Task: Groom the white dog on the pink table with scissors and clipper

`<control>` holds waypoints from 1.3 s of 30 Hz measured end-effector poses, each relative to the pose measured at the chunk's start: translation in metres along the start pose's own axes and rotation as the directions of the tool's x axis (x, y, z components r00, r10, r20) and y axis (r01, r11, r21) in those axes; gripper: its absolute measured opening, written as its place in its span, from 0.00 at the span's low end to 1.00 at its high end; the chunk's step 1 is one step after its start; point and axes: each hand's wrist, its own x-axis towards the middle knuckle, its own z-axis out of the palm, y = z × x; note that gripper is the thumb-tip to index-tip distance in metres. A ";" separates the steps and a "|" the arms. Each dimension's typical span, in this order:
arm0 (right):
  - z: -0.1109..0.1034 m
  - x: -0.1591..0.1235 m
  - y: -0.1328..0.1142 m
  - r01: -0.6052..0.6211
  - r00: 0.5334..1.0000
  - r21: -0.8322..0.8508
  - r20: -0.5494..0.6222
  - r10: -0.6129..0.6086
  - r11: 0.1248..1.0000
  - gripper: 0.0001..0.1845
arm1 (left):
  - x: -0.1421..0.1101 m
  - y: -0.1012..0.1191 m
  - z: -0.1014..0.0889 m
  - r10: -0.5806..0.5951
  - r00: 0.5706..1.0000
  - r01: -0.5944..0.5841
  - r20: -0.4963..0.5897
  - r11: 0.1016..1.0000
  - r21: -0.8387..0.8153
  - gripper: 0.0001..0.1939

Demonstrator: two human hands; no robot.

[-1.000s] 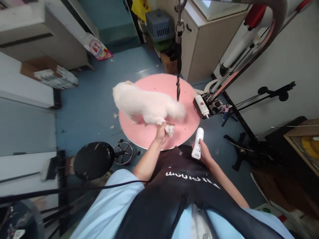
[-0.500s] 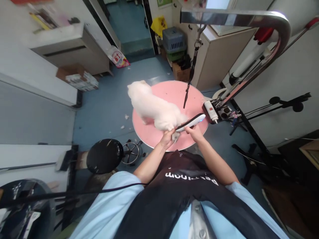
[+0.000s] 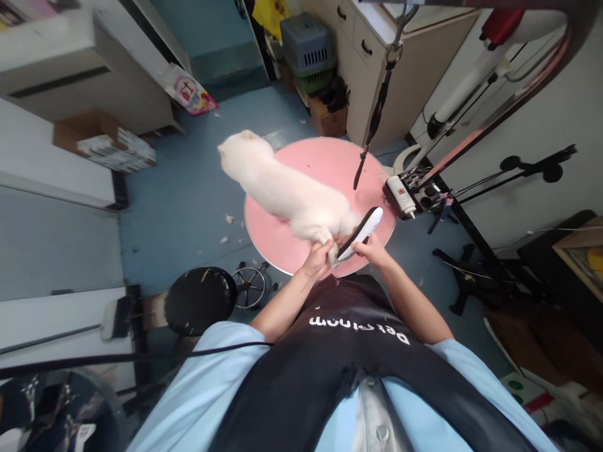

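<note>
Pinches the back leg (image 3: 321, 235) of the white animal (image 3: 282, 187) in the left hand (image 3: 318, 258), with fingers closed around it just above the paw (image 3: 332, 253). Grips the black and white clipper (image 3: 368, 227) in the right hand (image 3: 372, 249), with fingers wrapped around it and the thumb on its side. Points the low end of the clipper at the paw, too close to tell if touching. Has the animal on the round pink tabletop (image 3: 330, 160), with its back end by the near edge and its head out past the far left edge.

Shows a white bottle (image 3: 402, 196) lying in a black holder (image 3: 391, 199) by the right edge. On the floor, shows an open brown box (image 3: 75, 129) with white packs (image 3: 115, 149) in it. Also shows a gray pet carrier (image 3: 306, 41), but cannot tell what is inside.
</note>
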 end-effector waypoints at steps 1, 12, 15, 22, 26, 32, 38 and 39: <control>0.001 -0.001 0.000 0.021 0.999 0.004 -0.036 -0.021 1.000 0.12 | -0.001 0.002 0.000 0.004 1.000 -0.004 0.001 1.000 0.005 0.04; 0.023 -0.018 -0.021 0.199 0.980 -0.150 0.027 -0.197 0.968 0.09 | -0.011 0.008 0.006 0.086 0.994 -0.089 0.073 0.996 0.033 0.22; 0.027 -0.026 -0.021 0.222 0.974 -0.245 0.096 -0.204 0.944 0.10 | -0.011 0.005 0.008 0.097 0.994 -0.099 0.053 0.995 0.031 0.26; 0.028 -0.036 -0.023 0.261 0.964 -0.340 0.132 -0.229 0.903 0.09 | -0.013 0.003 0.015 0.096 0.992 -0.091 -0.083 0.994 0.064 0.13; 0.022 -0.036 -0.025 0.221 0.975 -0.253 0.041 -0.218 0.942 0.09 | -0.014 0.006 0.023 0.056 0.991 -0.054 -0.122 0.998 0.016 0.08; 0.003 -0.047 -0.002 0.071 0.992 -0.027 -0.101 -0.073 0.997 0.15 | -0.010 0.010 0.029 0.030 0.994 -0.041 -0.107 0.994 -0.102 0.06; 0.005 -0.062 0.037 0.021 0.854 0.261 -0.507 0.118 0.965 0.22 | -0.004 0.007 0.035 0.086 0.986 -0.101 -0.142 0.990 -0.100 0.07; 0.011 -0.062 0.039 0.035 0.829 0.284 -0.544 0.131 0.958 0.21 | -0.004 0.006 0.035 0.092 0.985 -0.107 -0.146 0.990 -0.093 0.07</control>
